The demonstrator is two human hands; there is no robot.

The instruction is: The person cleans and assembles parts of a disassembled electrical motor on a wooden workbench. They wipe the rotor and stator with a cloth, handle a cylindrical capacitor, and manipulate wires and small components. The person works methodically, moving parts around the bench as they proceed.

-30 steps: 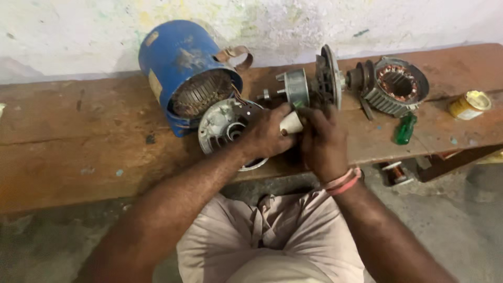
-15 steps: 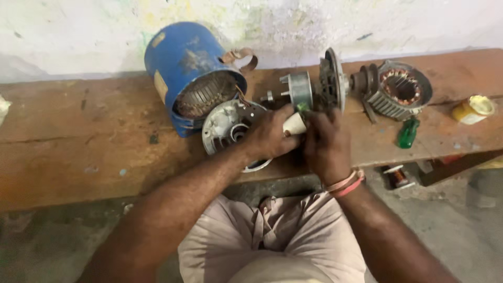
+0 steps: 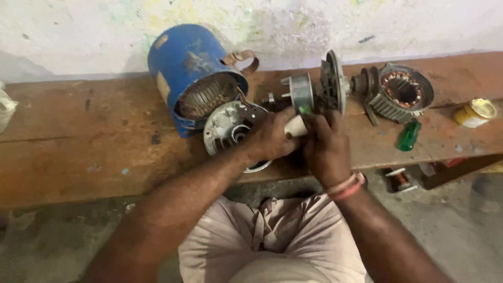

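The left hand [image 3: 270, 139] is clenched around a small white cylindrical plastic piece [image 3: 296, 127] at the front edge of the worn reddish-brown wooden bench [image 3: 78, 152]; the right hand [image 3: 326, 149], a pink band at its wrist, curls its fingers against the same piece from the other side. Beneath the left hand lies a round grey cast-metal end cover [image 3: 228, 128]; behind it rests a blue cylindrical motor housing [image 3: 188, 71] on its side, ribbed windings showing; a grey rotor with dark disc [image 3: 319, 89] stands behind the hands. Toward the right end sit a finned stator with copper windings [image 3: 401, 94], a green screwdriver handle [image 3: 408, 135] and a yellow tin [image 3: 474, 112]. A stained pale wall [image 3: 105, 26] rises behind; grey concrete floor [image 3: 471, 236] lies below.
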